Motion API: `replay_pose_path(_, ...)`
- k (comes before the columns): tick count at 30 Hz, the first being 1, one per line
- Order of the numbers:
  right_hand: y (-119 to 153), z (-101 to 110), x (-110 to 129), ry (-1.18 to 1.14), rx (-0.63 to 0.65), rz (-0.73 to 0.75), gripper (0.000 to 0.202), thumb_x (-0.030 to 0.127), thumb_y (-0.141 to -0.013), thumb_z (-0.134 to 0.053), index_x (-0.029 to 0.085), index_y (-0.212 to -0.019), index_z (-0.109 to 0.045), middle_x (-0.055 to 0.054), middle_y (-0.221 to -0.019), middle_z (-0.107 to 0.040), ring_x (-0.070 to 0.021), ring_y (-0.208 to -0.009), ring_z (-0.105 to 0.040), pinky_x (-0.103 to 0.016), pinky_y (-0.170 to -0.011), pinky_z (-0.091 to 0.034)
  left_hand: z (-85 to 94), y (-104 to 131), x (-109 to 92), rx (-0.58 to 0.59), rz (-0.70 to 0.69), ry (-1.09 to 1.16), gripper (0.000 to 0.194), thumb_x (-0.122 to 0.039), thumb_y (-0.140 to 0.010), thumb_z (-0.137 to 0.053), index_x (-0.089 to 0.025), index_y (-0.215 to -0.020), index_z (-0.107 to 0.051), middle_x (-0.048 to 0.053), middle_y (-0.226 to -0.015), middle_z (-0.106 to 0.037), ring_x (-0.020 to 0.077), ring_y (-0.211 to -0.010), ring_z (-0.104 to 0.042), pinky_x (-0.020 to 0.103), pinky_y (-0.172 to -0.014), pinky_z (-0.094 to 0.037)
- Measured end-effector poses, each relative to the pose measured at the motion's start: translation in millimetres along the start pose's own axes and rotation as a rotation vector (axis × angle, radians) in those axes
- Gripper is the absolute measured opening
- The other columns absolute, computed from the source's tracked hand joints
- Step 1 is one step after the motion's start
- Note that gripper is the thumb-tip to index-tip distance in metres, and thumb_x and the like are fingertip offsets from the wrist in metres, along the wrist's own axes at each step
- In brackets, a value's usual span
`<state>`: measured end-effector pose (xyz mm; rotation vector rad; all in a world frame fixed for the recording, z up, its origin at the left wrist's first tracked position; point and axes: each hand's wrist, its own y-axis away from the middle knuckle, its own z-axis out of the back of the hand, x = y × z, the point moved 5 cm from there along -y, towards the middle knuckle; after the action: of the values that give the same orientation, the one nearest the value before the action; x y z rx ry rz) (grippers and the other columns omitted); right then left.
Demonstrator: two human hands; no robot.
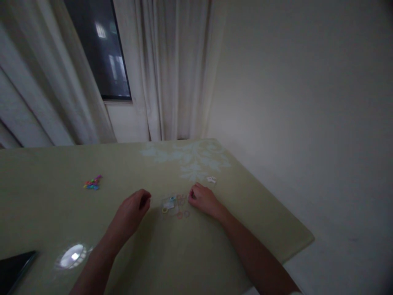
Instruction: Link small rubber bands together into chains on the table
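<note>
Between my hands, a small clear case lies on the table with a pale piece and a yellow ring on its left part. Several pinkish rings are at its right side. My left hand is raised left of the case, fingers curled together; whatever they hold, if anything, is too small to make out. Just right of the rings, my right hand has its fingertips pinched, and their contents cannot be made out. Small white pieces lie beyond my right hand.
A pile of small colourful pieces lies at the left on the greenish table. A dark flat object sits at the lower left corner, near a bright light reflection. Curtains, a window and a wall border the table.
</note>
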<state>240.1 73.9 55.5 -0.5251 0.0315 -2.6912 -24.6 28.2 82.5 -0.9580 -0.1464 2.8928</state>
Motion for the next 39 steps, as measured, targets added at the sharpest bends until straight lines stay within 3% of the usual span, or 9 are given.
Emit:
replay_pose_path(3,-5.4,-2.8,2.1,-0.127,-0.044,0.019,0.007,0.019,-0.095,-0.062,0.015,-0.097,-0.067,-0.006,-0.098,-0.066,-0.0157,-0.086,-0.061,-0.026,-0.078,-0.044,0.3,0.8,-8.0,-0.045,-0.061,0.088,0.025,-0.033,-0.087,-0.049,-0.021,-0.101,-0.065,0.008,-0.094,-0.075,0.0227,-0.081,-0.070,0.034,-0.079,-0.055)
replay_pose_path(11,-15.1,-8.1,2.7,-0.229,-0.082,0.027,0.013,0.016,-0.087,-0.074,0.016,-0.099,-0.070,-0.004,-0.100,-0.065,-0.0158,-0.093,-0.063,-0.026,-0.085,-0.046,-1.5,4.9,-22.0,-0.093,-0.118,0.176,0.022,-0.035,-0.085,-0.053,-0.022,-0.090,-0.069,0.007,-0.091,-0.077,0.0219,-0.079,-0.073,0.033,-0.077,-0.057)
replay_pose_path(17,-18.6,-10.8,12.9,-0.019,0.049,-0.006,0.010,0.024,-0.095,-0.065,0.016,-0.095,-0.071,-0.007,-0.100,-0.067,-0.0179,-0.087,-0.064,-0.026,-0.075,-0.046,-8.9,6.9,-34.7,-0.095,-0.085,0.296,0.021,-0.038,-0.086,-0.058,-0.023,-0.090,-0.072,0.004,-0.086,-0.080,0.0219,-0.080,-0.075,0.031,-0.077,-0.058)
replay_pose_path(24,-12.3,-11.6,14.7,0.082,0.072,0.013,0.012,0.025,-0.093,-0.061,0.015,-0.099,-0.065,-0.011,-0.105,-0.065,-0.0216,-0.086,-0.062,-0.030,-0.074,-0.045,-22.6,8.2,-42.0,-0.080,-0.092,0.521,0.024,-0.039,-0.086,-0.063,-0.022,-0.093,-0.078,0.005,-0.091,-0.082,0.0218,-0.083,-0.075,0.031,-0.080,-0.058)
replay_pose_path(26,-7.7,-6.0,12.8,-0.036,0.068,0.029,0.007,0.023,-0.093,-0.059,0.016,-0.094,-0.061,-0.007,-0.098,-0.063,-0.0189,-0.084,-0.059,-0.028,-0.073,-0.043,-25.3,7.9,-43.4,-0.080,-0.126,0.560,0.023,-0.037,-0.085,-0.063,-0.023,-0.092,-0.080,0.006,-0.092,-0.081,0.0215,-0.085,-0.074,0.030,-0.079,-0.058)
replay_pose_path(30,3.3,7.5,20.3,-0.521,0.104,0.100,0.012,0.025,-0.096,-0.053,0.019,-0.086,-0.053,0.002,-0.081,-0.052,-0.0145,-0.075,-0.050,-0.024,-0.067,-0.038,-32.4,10.2,-51.2,-0.038,-0.210,0.602,0.021,-0.035,-0.086,-0.064,-0.023,-0.089,-0.082,0.006,-0.091,-0.078,0.0208,-0.085,-0.072,0.029,-0.076,-0.057)
replay_pose_path(34,14.4,14.2,40.8,-0.854,0.182,0.188,0.025,0.043,-0.099,-0.053,0.019,-0.089,-0.053,0.002,-0.081,-0.049,-0.0143,-0.076,-0.047,-0.025,-0.070,-0.039,-37.1,15.8,-58.3,-0.007,-0.212,0.640,0.017,-0.033,-0.087,-0.067,-0.023,-0.092,-0.080,0.005,-0.092,-0.079,0.0205,-0.086,-0.073,0.030,-0.080,-0.057)
replay_pose_path(39,19.7,4.7,52.9,-1.059,0.271,0.143,0.042,0.059,-0.089,-0.065,0.018,-0.093,-0.061,0.000,-0.084,-0.057,-0.0148,-0.076,-0.051,-0.027,-0.070,-0.040,-33.4,18.9,-59.7,-0.034,-0.256,0.648,0.014,-0.030,-0.088,-0.071,-0.024,-0.096,-0.080,0.004,-0.091,-0.078,0.0194,-0.085,-0.073,0.028,-0.079,-0.057)
